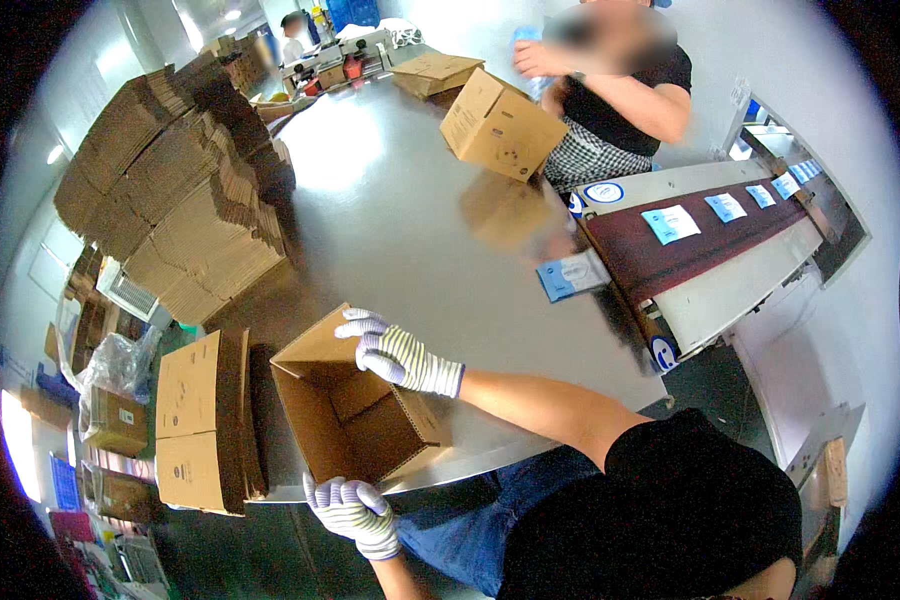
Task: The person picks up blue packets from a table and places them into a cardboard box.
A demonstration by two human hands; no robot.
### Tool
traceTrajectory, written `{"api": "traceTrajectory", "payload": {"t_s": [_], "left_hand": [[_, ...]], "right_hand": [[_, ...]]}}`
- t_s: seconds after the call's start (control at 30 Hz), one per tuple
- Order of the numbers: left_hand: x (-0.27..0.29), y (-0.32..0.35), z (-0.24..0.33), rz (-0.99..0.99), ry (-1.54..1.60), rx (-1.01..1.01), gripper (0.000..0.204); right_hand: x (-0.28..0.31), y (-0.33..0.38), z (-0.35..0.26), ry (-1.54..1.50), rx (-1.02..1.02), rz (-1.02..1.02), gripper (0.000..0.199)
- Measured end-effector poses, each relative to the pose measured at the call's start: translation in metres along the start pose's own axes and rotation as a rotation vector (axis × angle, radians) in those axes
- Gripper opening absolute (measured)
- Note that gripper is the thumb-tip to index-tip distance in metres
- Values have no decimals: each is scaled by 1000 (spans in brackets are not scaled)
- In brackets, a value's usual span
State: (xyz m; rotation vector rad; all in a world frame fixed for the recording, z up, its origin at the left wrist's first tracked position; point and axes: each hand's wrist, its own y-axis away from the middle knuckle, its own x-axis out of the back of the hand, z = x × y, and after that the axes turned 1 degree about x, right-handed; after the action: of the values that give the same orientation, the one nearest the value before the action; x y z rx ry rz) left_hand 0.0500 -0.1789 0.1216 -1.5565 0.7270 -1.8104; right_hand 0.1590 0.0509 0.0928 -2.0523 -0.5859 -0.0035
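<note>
An upright cardboard box (pixel 370 435), its top open and its inside bare, stands at the near edge of the metal table (pixel 410 200). My right hand (pixel 405 358), in a striped knit glove, closes on the box's far right rim, fingers curled by a raised side. Gloved the same way, my left hand (pixel 355 515) grips the near left corner, its fingers bent at the rim. The box partly hides the fingertips of the left hand.
Flattened cartons (pixel 200 420) lean left of the box; a tall carton stack (pixel 180 190) rises behind. A closed box (pixel 500 125) stands far off near a co-worker (pixel 620 90). Blue-white packets (pixel 670 224) lie on a conveyor belt (pixel 690 260); one packet (pixel 573 275) is at its end.
</note>
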Motion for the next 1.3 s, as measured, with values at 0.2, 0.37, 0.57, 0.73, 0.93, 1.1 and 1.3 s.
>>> {"api": "traceTrajectory", "payload": {"t_s": [0.2, 0.37, 0.57, 0.73, 0.93, 1.1, 1.3], "left_hand": [[-5, 12, -4, 84, 6, 28, 11], [-6, 14, -2, 103, -5, 56, 11], [-3, 9, 4, 128, 22, 89, 17], [7, 12, -1, 22, 1, 39, 14], [1, 12, 12, 83, 1, 52, 10], [-1, 5, 12, 65, -101, 7, 12], [0, -1, 7, -2, -241, -29, 14]], "right_hand": [[-9, 5, 4, 16, -64, 73, 17], [-10, 5, 8, 24, -57, 8, 14], [-7, 1, -2, 37, -53, 34, 19], [-12, 2, 1, 21, -44, 61, 19], [-7, 3, 5, 1, -116, 5, 16], [-7, 1, 0, -67, -68, -23, 15], [14, 8, -19, 34, -54, -89, 34]]}}
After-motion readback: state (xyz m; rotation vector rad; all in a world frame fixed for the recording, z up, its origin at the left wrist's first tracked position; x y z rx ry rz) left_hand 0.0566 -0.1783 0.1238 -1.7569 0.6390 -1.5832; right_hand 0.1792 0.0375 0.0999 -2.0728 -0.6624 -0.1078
